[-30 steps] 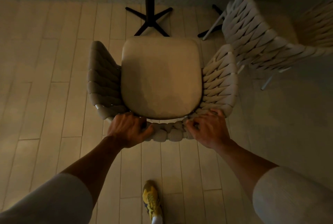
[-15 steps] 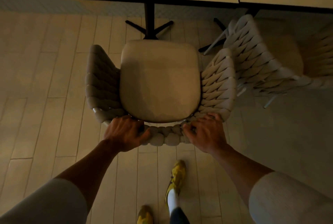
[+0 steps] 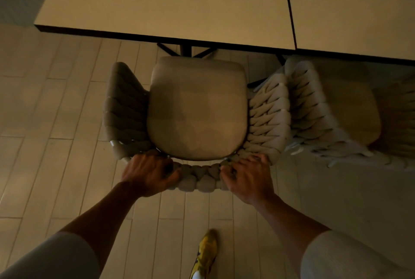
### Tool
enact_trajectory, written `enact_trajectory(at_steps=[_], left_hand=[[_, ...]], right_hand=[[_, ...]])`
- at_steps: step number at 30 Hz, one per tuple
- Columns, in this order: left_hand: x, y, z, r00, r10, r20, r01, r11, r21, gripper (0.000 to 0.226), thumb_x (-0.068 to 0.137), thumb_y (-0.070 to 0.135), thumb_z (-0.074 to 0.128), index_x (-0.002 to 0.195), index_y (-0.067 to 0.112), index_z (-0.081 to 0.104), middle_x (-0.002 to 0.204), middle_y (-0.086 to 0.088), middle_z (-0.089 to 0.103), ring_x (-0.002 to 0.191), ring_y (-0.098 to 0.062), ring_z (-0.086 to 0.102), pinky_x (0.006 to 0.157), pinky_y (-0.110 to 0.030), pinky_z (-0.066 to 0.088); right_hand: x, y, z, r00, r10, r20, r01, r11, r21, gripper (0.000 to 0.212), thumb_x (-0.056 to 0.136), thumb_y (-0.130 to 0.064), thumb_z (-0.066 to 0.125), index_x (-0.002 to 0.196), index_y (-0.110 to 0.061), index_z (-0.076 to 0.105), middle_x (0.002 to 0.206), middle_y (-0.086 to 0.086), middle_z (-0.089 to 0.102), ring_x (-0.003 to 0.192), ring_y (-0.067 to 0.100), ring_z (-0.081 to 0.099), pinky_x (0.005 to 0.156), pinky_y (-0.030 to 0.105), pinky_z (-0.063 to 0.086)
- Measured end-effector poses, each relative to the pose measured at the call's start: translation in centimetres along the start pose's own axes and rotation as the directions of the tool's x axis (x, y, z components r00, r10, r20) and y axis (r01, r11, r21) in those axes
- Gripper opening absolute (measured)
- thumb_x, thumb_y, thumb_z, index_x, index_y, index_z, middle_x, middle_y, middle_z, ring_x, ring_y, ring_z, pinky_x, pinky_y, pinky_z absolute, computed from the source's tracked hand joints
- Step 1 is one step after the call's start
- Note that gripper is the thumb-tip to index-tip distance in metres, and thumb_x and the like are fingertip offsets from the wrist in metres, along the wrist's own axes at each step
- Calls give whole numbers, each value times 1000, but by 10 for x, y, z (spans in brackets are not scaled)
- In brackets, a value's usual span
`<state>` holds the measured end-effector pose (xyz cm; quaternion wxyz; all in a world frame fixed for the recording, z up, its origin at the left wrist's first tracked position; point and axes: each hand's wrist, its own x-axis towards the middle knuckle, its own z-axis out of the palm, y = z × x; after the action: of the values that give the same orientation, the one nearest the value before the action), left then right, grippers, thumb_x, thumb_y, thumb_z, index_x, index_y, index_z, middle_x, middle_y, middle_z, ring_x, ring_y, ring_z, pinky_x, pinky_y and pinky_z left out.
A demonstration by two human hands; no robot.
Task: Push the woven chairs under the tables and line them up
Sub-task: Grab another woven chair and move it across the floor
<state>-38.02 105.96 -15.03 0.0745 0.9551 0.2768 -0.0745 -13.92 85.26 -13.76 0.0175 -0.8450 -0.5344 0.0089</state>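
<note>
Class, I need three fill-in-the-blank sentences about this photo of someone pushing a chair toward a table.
The left hand and right hand grip the woven ____ of the chair.
The shoe on the floor is ____.
A second chair stands on the first one's ____ side.
Missing words: back, yellow, right.

- We see the near chair (image 3: 269, 117) in beige braided weave, its seat cushion (image 3: 197, 108) plain tan.
- The neighbouring chair (image 3: 310, 108) shows us the same weave, paler.
- We find the table (image 3: 170, 0) cream-topped with a black edge.
- The floor (image 3: 56, 99) gives us pale staggered planks.
- We note a yellow shoe (image 3: 206, 254).
</note>
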Motion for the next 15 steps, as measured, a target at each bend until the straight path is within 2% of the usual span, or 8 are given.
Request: enact_trajectory(at_steps=[4,10,15], left_hand=[[25,-9,-5,1000,-10,25,10,1000,-7,71,93,82,12,102,41,70,80,16,66,67,-2,53,60,-25,50],[38,-9,-16,999,-5,34,5,1000,-19,70,94,82,13,105,42,69,79,16,63,64,-2,51,56,-22,44],[38,-8,-21,996,-19,85,23,999,-47,69,92,83,13,103,40,67,81,17,60,67,-3,51,60,-24,49]], right_hand=[[28,4,-2,1000,22,22,-22,999,32,53,97,-56,44,64,-24,70,66,-7,70,76,19,61,91,46,39],[41,10,-4,1000,6,29,-8,998,58,51,96,-56,46,68,-24,72,70,-6,73,80,18,63,93,46,41],[43,11,-3,1000,-7,12,6,997,79,45,93,-55,51,69,-24,73,71,-5,73,81,18,63,94,45,42]])
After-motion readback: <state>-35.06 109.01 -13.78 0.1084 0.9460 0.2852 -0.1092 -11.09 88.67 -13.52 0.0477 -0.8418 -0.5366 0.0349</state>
